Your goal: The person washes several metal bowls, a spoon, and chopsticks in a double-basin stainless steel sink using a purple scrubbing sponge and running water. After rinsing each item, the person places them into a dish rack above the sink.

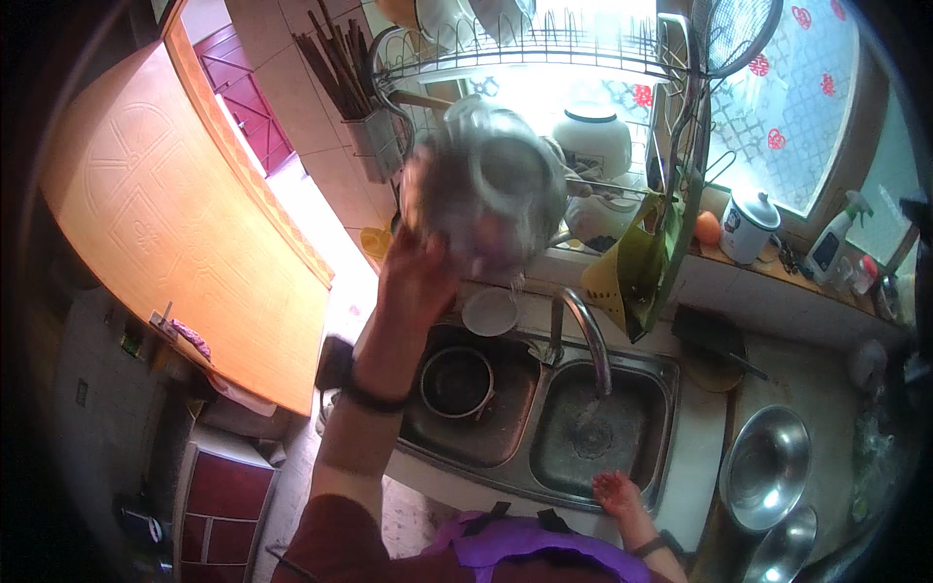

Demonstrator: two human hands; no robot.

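Observation:
My left hand [419, 273] is raised in front of the dish rack [525, 62] and holds a blurred bowl-like vessel [521, 175]; whether it is one piece or a stack I cannot tell. Water seems to drip from its lower side. Over the front edge of the right sink basin [605, 430] is my right hand [618, 494], fingers loosely curled, holding nothing. A thin stream runs from the chrome faucet [590, 335] into that basin. The left basin [506, 437] contains a round dark pot [457, 382]. A small white bowl [490, 312] sits behind it.
Two steel bowls [765, 466] lie on the right counter. A green plastic holder [641, 277] hangs from the rack, above and behind the sink. A chopstick holder [373, 146] is on the left wall. The sill carries a lidded mug [749, 226] and a spray bottle [834, 240].

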